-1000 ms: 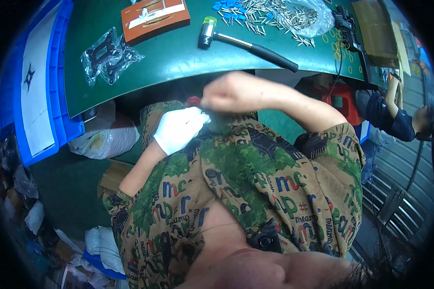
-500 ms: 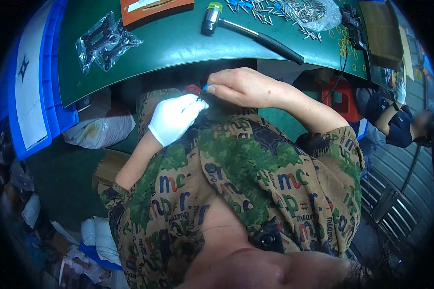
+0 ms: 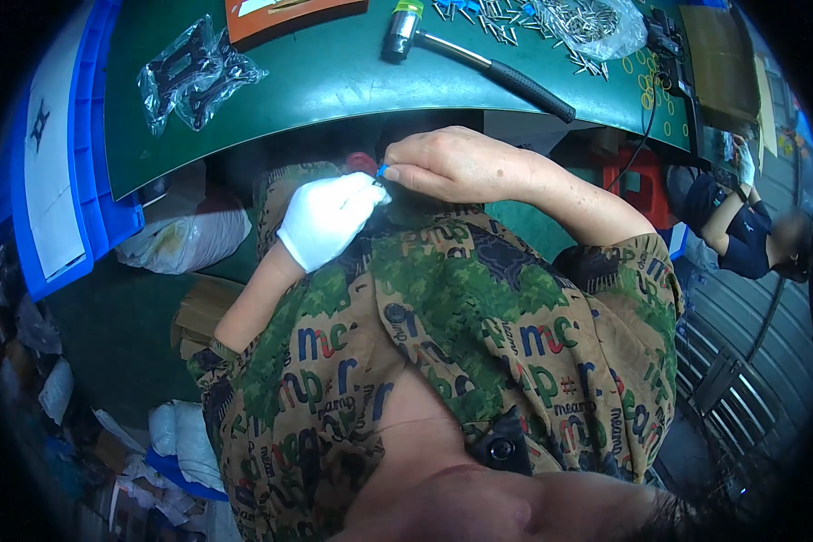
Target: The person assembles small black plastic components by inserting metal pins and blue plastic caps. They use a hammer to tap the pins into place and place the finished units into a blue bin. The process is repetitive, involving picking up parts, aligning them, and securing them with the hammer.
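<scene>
My left hand (image 3: 328,219), in a white glove, is closed in a pinch, with a small dark bit showing at its fingertips; what it holds is too small to make out. Bare and also pinching, my right hand (image 3: 461,164) grips a small blue piece (image 3: 381,171) between thumb and forefinger. The fingertips of both hands meet around this piece, in front of my body below the table's near edge. Just beyond the left fingers shows a red object (image 3: 362,163), partly hidden by the glove.
On the green table (image 3: 334,77) lie a rubber-headed mallet (image 3: 479,63), bagged black parts (image 3: 194,77), an orange box (image 3: 289,20), and loose metal pins beside a plastic bag (image 3: 596,27) of them. A blue crate (image 3: 81,154) stands left. A co-worker (image 3: 741,226) and a red stool (image 3: 641,185) are right.
My left fingertips have shifted slightly up toward the blue piece, which has tilted a little. The right hand keeps its pinch. The view has moved slightly.
</scene>
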The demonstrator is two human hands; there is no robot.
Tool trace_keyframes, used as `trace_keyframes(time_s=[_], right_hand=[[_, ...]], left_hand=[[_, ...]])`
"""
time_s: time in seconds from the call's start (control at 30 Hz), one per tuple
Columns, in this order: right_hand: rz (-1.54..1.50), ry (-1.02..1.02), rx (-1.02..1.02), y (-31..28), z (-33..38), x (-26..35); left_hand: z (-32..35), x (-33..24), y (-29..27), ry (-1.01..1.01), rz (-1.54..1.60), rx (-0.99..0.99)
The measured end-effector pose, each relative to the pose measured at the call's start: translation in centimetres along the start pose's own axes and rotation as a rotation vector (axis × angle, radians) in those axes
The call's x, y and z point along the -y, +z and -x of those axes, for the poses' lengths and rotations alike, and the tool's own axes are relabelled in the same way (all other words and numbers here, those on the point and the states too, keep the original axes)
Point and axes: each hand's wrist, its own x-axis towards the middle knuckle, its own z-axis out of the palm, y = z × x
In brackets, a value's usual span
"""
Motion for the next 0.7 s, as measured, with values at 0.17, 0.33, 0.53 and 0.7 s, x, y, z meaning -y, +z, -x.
trace_keyframes(time_s=[0.17,0.33,0.53,0.7], right_hand=[[0.004,-0.041,0.028,0.1,-0.2,0.0],[0.020,-0.016,0.096,-0.1,-0.3,0.2],[0.047,-0.010,0.126,0.6,-0.3,-0.2],[0.029,-0.068,0.117,0.9,0.1,0.0]], left_hand=[[0.0,0.3,0.3,0.057,0.029,-0.022],[0.0,0.1,0.6,0.051,0.013,-0.026],[0.1,0.3,0.9,0.072,-0.041,0.066],[0.4,0.1,1.0,0.044,-0.017,0.096]])
